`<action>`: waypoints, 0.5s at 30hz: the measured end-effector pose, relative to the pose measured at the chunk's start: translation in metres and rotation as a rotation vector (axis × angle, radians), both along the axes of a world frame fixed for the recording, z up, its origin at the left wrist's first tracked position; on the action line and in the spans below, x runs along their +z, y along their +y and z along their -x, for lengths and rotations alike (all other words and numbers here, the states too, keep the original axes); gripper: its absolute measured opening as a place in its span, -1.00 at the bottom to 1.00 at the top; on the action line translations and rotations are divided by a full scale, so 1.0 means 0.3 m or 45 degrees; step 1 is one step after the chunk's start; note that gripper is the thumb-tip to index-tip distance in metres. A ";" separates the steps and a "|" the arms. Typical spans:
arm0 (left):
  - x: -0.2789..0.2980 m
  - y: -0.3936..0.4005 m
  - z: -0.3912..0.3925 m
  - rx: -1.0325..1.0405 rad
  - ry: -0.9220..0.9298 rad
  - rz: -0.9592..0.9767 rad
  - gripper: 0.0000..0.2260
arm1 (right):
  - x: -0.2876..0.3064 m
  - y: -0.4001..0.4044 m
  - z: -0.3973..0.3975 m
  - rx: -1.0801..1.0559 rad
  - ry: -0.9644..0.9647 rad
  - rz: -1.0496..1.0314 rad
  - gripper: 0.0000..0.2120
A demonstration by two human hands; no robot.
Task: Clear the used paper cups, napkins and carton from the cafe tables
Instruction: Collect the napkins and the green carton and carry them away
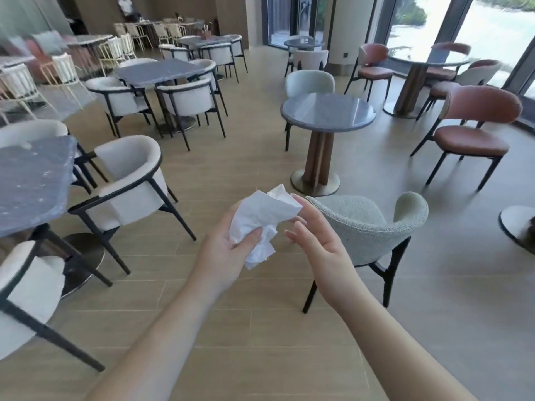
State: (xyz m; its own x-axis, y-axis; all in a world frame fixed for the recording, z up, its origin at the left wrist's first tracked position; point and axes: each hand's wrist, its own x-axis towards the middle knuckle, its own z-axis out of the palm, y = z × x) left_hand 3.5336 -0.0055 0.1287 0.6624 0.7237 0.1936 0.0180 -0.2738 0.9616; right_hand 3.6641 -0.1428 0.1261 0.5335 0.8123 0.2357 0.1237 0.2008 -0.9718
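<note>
Person stood mid-aisle, arms out. Left hand had its grip closed on a crumpled white napkin, thumb pressed across the wad; one loose tail hung below the fingers. Right hand was open, holding nothing, fingertips just touching the wad's upper edge.

Risk, as judged: the dangling tail could tear off or slip to the floor if the pinch loosened during a hand-over.

Room: green chair close on the right, its back near the right wrist. White armchair and a grey surface stood to the left. Round surface ahead looked bare. Open floor ran forward between them.
</note>
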 end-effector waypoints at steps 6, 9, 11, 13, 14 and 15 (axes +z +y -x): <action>0.097 0.140 0.027 0.195 -0.073 -0.132 -0.64 | 0.101 0.204 -0.014 0.131 -0.055 -0.099 -0.61; 0.125 0.194 0.056 0.225 -0.083 -0.164 -0.59 | 0.125 0.281 0.001 0.173 -0.057 -0.118 -0.61; 0.135 0.237 0.073 0.239 -0.093 -0.165 -0.53 | 0.135 0.327 0.013 0.191 -0.062 -0.121 -0.61; 0.136 0.288 0.083 0.252 -0.118 -0.163 -0.59 | 0.140 0.373 0.019 0.188 -0.066 -0.125 -0.61; 0.138 0.313 0.085 0.265 -0.128 -0.154 -0.62 | 0.142 0.395 0.020 0.182 -0.070 -0.129 -0.60; 0.138 0.338 0.088 0.269 -0.143 -0.140 -0.61 | 0.141 0.416 0.019 0.175 -0.075 -0.132 -0.61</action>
